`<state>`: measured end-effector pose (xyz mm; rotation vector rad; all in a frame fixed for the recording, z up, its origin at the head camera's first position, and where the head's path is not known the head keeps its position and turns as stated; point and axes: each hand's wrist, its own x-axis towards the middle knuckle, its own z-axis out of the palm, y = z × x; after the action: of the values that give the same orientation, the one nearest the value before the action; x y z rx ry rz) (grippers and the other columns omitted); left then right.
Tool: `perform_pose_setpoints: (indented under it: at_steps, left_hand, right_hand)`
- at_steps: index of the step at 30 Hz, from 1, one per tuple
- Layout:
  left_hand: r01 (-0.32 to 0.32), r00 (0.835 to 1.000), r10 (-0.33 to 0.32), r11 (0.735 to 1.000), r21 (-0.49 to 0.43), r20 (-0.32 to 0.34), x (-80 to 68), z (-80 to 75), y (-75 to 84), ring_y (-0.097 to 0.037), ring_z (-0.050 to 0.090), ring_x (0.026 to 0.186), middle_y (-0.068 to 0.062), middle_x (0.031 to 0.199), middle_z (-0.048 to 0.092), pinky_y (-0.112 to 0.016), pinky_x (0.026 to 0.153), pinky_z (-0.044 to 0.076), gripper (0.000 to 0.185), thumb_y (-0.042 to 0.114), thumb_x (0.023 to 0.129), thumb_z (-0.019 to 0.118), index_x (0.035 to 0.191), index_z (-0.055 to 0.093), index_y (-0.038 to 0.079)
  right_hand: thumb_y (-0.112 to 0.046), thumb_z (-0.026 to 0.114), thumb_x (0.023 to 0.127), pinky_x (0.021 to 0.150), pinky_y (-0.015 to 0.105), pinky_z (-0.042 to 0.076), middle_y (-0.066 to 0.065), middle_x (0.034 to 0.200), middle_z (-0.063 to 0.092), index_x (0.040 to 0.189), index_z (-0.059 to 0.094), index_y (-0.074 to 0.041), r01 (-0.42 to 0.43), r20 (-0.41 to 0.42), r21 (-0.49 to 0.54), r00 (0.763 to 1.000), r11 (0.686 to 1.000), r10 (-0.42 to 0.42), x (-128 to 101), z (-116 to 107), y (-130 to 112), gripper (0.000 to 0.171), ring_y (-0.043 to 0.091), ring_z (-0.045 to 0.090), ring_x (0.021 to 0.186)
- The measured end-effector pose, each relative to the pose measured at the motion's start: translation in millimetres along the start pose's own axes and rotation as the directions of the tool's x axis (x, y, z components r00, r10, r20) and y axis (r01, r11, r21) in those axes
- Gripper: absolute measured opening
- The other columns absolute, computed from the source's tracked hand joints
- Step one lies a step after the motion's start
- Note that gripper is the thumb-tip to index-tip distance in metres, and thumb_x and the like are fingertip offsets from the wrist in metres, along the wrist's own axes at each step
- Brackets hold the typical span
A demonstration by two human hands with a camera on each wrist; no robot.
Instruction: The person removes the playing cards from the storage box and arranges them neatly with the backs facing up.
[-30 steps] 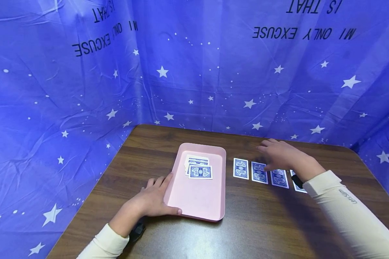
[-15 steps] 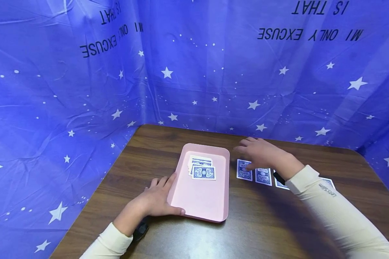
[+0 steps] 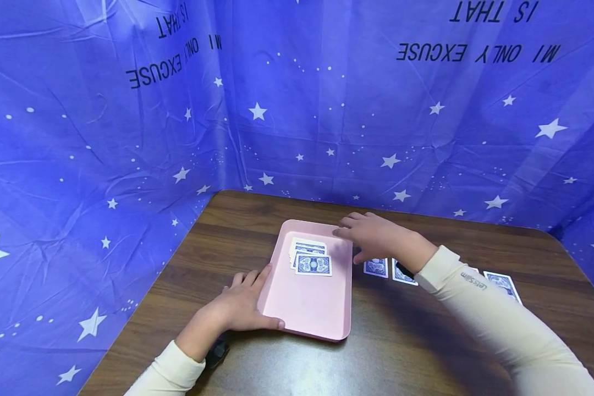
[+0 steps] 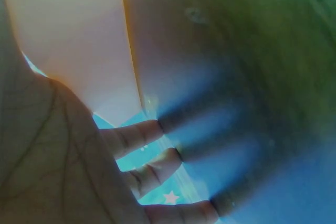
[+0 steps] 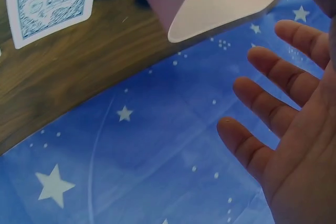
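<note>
A pink tray [image 3: 307, 313] lies on the table, holding several overlapping blue-backed playing cards [image 3: 313, 265]. My left hand [image 3: 242, 302] rests at its left side, fingers spread along the wall and thumb at the near edge. In the left wrist view, the palm [image 4: 58, 156] and fingertips appear beside the pale tray [image 4: 73, 35]. Over the tray's far right corner hovers my right hand [image 3: 376, 236], its fingers apart. Nothing sits in the right hand [image 5: 299, 103] in its wrist view. Just below it lies a face-down playing card [image 3: 375, 268].
More face-down cards lie in a row to the right, including a card [image 3: 405, 273] partly under the right wrist and a far-right card [image 3: 504, 286]. The right forearm covers part of the row. A blue starry curtain [image 3: 297, 126] hangs behind the wooden table [image 3: 257, 366].
My right hand has moved left, from above the row of cards to the tray's right edge. The left hand stays at the tray. The head view has shifted slightly.
</note>
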<state>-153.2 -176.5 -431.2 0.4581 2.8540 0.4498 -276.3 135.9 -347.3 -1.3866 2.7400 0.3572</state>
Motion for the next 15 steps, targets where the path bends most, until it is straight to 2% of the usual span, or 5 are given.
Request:
perform_pose_setpoints:
  at_steps: [7, 15]
  left_hand:
    - [0.006, 1.0, -0.006, 1.0, 0.003, -0.001, 0.0, -0.3, 1.0, -0.044, 0.038, 0.128, -0.018, 0.147, 0.042, -0.075, 0.087, 0.039, 0.132, 0.082, 0.061, 0.07, 0.16, 0.018, 0.012]
    - [0.008, 1.0, -0.008, 1.0, 0.002, -0.006, -0.6, -1.4, 1.7, -0.044, 0.038, 0.128, -0.018, 0.147, 0.042, -0.074, 0.087, 0.04, 0.132, 0.081, 0.061, 0.071, 0.16, 0.018, 0.011]
  right_hand:
    - [-0.035, 0.086, 0.077, 0.103, 0.054, 0.04, 0.012, 0.139, 0.054, 0.14, 0.057, -0.014, 0.065, 0.022, -0.014, 0.998, 0.998, -0.065, 17.4, 4.9, -8.8, 0.072, 0.033, 0.047, 0.13]
    - [-0.031, 0.083, 0.079, 0.103, 0.051, 0.04, 0.006, 0.142, 0.052, 0.143, 0.055, -0.021, 0.09, 0.095, -0.059, 0.992, 0.994, -0.084, 39.7, 11.1, -22.6, 0.071, 0.029, 0.045, 0.132]
